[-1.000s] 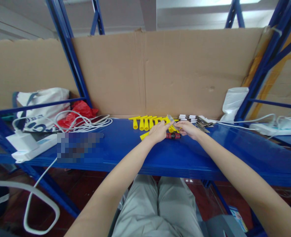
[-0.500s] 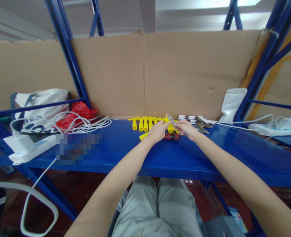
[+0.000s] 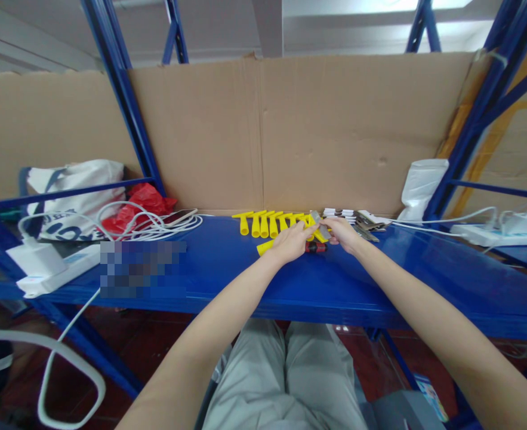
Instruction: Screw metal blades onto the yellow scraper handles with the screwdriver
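Note:
My left hand (image 3: 293,240) is closed around a yellow T-shaped scraper handle (image 3: 264,246), whose round end sticks out to the left. A flat grey metal blade (image 3: 320,224) lies at the head of this handle, between my two hands. My right hand (image 3: 341,234) has its fingers pinched on the blade's right side. Just below the hands, a red and black tool (image 3: 316,246) lies on the table, partly covered by my left hand. Behind them stretches a row of similar yellow handles (image 3: 264,224), its right end partly hidden by my hands.
Right of the row lie white-and-dark pieces (image 3: 337,213) and a pile of flat metal pieces (image 3: 367,226). A white pouch (image 3: 421,188) leans by the blue post. White cables (image 3: 167,226), a red bag (image 3: 140,206) and a power strip (image 3: 66,272) occupy the left. Cardboard (image 3: 326,131) walls the back.
My left hand has shifted slightly right with the yellow handle, covering more of the red and black tool. The blade has moved a little right and down.

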`<action>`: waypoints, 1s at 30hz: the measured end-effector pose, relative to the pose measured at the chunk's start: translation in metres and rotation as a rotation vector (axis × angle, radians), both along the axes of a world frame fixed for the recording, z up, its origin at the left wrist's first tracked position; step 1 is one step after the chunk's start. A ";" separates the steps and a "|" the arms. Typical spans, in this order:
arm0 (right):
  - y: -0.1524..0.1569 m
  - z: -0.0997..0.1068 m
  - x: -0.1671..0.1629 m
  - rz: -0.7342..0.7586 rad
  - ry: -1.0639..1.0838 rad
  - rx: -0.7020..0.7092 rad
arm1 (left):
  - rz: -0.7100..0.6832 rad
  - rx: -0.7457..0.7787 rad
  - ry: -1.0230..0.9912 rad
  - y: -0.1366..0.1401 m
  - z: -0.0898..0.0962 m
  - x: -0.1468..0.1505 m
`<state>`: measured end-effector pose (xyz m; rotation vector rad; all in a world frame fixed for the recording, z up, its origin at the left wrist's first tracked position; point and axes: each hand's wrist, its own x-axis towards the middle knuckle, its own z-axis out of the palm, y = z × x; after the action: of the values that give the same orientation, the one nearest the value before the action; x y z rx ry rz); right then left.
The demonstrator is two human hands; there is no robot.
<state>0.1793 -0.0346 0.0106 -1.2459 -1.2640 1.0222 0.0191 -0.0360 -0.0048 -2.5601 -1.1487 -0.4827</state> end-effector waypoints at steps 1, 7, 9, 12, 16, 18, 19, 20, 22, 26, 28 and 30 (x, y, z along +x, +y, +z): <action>0.001 0.000 0.001 -0.024 -0.014 0.004 | -0.010 0.003 0.010 -0.002 0.000 0.001; 0.003 -0.001 0.007 -0.098 -0.076 0.043 | -0.050 0.020 0.036 -0.006 0.002 0.004; 0.003 -0.001 0.006 -0.083 -0.068 0.048 | -0.054 0.020 0.034 -0.006 0.001 0.004; 0.002 0.000 0.006 -0.069 -0.061 0.047 | -0.060 0.026 0.019 -0.004 0.001 0.003; 0.001 0.001 0.004 -0.060 -0.053 0.050 | -0.079 0.035 -0.005 -0.004 0.000 0.002; 0.000 0.001 0.003 -0.045 -0.037 0.045 | -0.089 0.036 -0.017 -0.004 0.000 0.002; -0.001 0.001 0.003 -0.035 -0.027 0.044 | -0.094 0.035 -0.023 -0.004 0.000 0.002; -0.001 0.001 0.003 -0.025 -0.019 0.044 | -0.099 0.035 -0.028 -0.004 0.000 0.002; 0.001 -0.001 0.003 -0.015 -0.015 0.048 | -0.103 0.033 -0.036 -0.004 0.000 0.001; 0.007 -0.006 0.005 0.007 0.016 0.062 | -0.083 0.016 -0.038 -0.004 0.000 0.001; 0.008 -0.007 0.006 0.045 0.039 0.057 | -0.064 0.001 -0.037 -0.004 0.001 0.001; 0.008 -0.007 0.007 0.098 0.024 0.044 | -0.046 -0.010 -0.042 -0.004 0.001 0.001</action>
<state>0.1866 -0.0268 0.0036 -1.1445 -1.3332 1.0705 0.0201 -0.0401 -0.0041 -2.6016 -1.1106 -0.5456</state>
